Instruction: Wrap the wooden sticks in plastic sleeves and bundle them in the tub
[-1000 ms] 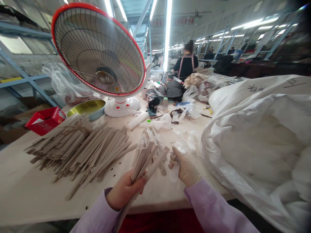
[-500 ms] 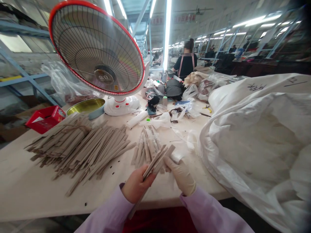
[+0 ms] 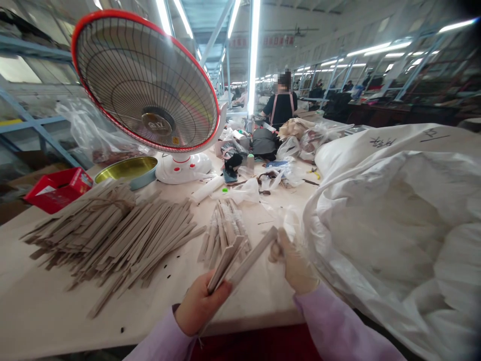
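Note:
My bare left hand (image 3: 199,303) is closed round several grey-brown flat strips (image 3: 225,260), which point up and away from me. One longer strip (image 3: 253,255) fans out from them to the right. At its far end is my right hand (image 3: 295,263), in a pale glove and slightly blurred, thumb and curled fingers closed at the strip's tip. Just beyond my hands lies a small group of strips (image 3: 220,225) with clear plastic film on it. To the left is a large heap of similar strips (image 3: 150,240), one bundle (image 3: 93,215) of it tied with cord.
A red-rimmed fan heater (image 3: 150,85) stands at the back left, near a round gold-lined tray (image 3: 128,168) and a red box (image 3: 60,188). A big white sack (image 3: 376,210) covers the right side. Plastic bags and clutter fill the back; a person (image 3: 283,103) is beyond.
My right hand has moved to the right, and one strip now sticks out apart from the others in my left hand. The view has shifted slightly.

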